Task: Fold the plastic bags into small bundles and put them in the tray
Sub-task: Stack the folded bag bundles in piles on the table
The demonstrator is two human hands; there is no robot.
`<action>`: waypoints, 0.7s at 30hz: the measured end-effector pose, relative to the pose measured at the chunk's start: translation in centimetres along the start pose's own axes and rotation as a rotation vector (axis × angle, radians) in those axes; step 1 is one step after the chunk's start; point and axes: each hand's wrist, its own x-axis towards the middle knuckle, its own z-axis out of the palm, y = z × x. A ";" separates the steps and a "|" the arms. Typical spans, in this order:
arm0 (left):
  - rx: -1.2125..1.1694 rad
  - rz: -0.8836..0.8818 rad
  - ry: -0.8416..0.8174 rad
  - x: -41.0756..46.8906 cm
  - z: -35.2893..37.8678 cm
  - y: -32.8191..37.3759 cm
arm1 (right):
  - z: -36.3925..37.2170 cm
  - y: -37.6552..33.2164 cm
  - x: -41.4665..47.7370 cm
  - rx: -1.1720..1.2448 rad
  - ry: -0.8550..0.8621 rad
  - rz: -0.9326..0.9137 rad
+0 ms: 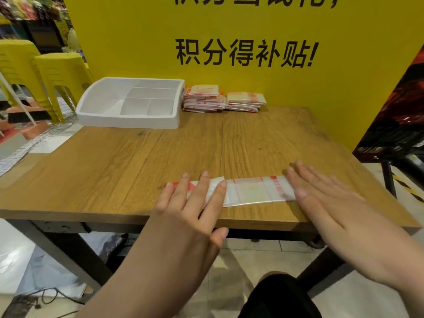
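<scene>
A white plastic bag [250, 191] with red print lies folded into a long narrow strip near the front edge of the wooden table [137, 161]. My left hand [195, 203] rests flat on its left end with fingers spread. My right hand [325, 196] lies flat over its right end, slightly blurred. Neither hand grips it. The white divided tray [130, 121] stands at the back left of the table, and its visible compartments hold nothing. Two stacks of folded bags [204, 99] [245, 102] lie just right of the tray against the wall.
A yellow wall [137, 42] with black lettering backs the table. Yellow stools [57, 74] stand at the left beyond the table edge. A dark red-and-black sign [399, 115] leans at the right. Tiled floor and a cable show below the table.
</scene>
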 end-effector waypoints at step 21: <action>-0.736 -0.084 -0.084 -1.7 -3.9 -0.7 | 5.7 -4.6 -0.4 0.104 0.447 -0.421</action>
